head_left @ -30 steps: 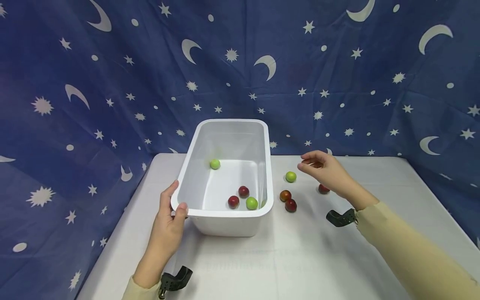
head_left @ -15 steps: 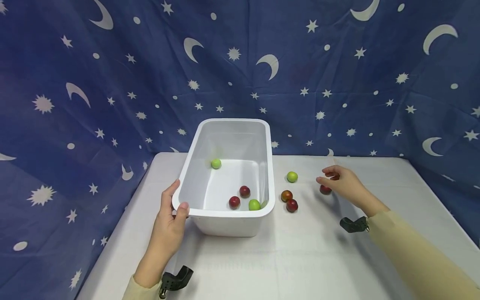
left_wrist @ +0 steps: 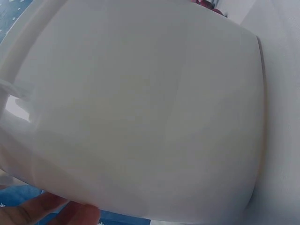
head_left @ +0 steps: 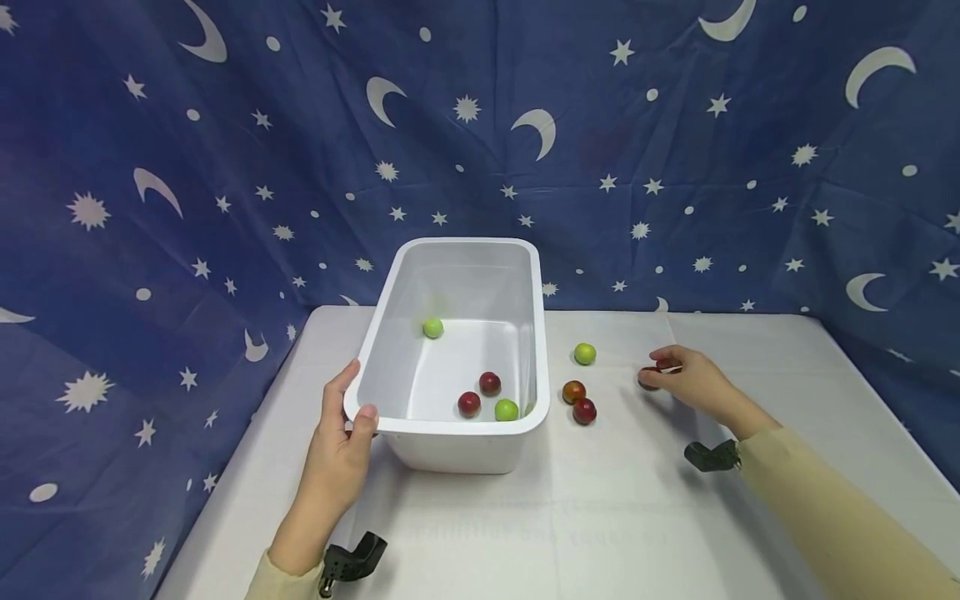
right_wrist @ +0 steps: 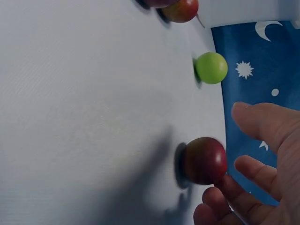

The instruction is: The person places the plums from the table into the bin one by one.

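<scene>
My left hand grips the near left corner of a white plastic tub, thumb over the rim. Its fingertips show at the tub's edge in the left wrist view. My right hand is lowered at a dark red plum on the table. In the right wrist view a finger meets the plum's side, while the thumb stands apart from it. Left of this hand lie a green plum, an orange-red plum and another red plum.
Inside the tub are two red plums and two green plums, one far back and one near the front. The white-covered table ends at a blue star-and-moon curtain behind and at the sides.
My right hand has moved right and down, from above the table near the green plum to the far red plum. The left hand keeps its grip on the tub.
</scene>
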Demonstrator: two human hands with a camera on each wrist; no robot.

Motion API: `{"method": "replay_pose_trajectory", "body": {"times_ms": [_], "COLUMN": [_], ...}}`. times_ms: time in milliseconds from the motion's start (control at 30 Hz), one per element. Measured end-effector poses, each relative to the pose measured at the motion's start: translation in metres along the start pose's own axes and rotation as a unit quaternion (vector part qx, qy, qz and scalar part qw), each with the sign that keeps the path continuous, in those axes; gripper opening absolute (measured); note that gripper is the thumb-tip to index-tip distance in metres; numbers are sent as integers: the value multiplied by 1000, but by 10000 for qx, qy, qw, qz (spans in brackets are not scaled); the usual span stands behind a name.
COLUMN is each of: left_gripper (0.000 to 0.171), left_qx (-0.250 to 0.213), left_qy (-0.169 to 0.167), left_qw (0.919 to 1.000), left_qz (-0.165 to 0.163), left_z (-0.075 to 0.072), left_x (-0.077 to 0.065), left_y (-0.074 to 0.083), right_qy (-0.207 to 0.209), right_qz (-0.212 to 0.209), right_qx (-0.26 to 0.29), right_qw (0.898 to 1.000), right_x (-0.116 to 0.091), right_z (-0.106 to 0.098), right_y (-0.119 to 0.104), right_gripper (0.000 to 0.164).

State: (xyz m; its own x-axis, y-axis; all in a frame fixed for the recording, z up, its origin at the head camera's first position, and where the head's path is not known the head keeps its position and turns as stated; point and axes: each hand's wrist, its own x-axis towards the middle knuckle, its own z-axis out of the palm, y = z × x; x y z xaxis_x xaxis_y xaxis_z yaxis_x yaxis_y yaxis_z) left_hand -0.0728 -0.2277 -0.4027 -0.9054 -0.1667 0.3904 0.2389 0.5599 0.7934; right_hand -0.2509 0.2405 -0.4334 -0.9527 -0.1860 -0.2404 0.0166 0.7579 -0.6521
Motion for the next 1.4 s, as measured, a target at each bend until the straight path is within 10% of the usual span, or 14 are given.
{"method": "replay_pose_trajectory", "body": {"times_ms": [867,1400], "left_gripper": [57,57], "left_qx": [-221,-241], "left_qy": [-14,-52], "left_qw": [9997,9996], "left_qz": [125,97], "left_z": [4,2], "left_x": [0,-1], "left_y": [-3,-2], "right_qy": [85,278], "right_qz": [241,-716], "right_qx": [-155,-20], "right_qw": [9996,9970], "right_x": [6,-5], "right_z": [14,13], "right_y": [18,-25], "right_gripper": [59,53]}}
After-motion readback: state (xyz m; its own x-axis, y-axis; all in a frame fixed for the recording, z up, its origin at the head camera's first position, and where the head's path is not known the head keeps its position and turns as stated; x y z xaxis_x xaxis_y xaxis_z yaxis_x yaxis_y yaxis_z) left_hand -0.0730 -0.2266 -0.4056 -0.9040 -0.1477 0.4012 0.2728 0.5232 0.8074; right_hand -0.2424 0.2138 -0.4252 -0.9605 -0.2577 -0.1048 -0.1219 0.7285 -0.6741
